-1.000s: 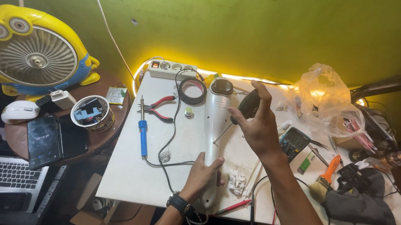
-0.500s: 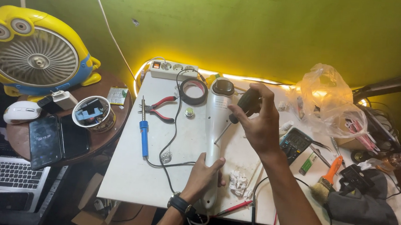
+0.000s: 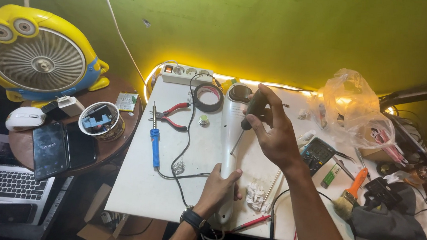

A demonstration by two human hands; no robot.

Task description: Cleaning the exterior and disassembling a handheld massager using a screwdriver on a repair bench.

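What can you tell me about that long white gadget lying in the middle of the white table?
The long white device looks like smooth plastic, slim along its handle and widening to a rounded head with a dark round face at the far end. It lies flat on the white table, lengthwise away from the person. The left hand grips its near handle end. The right hand holds a dark-handled screwdriver whose tip points at its body. A thin black cable runs beside it.

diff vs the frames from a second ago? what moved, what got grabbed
The right hand, open and empty over the table a second ago, now grips a black-handled screwdriver, its tip lowered toward the long white plastic handheld appliance. The left hand stays clamped on the appliance's lower end; nothing else on the white table moved.
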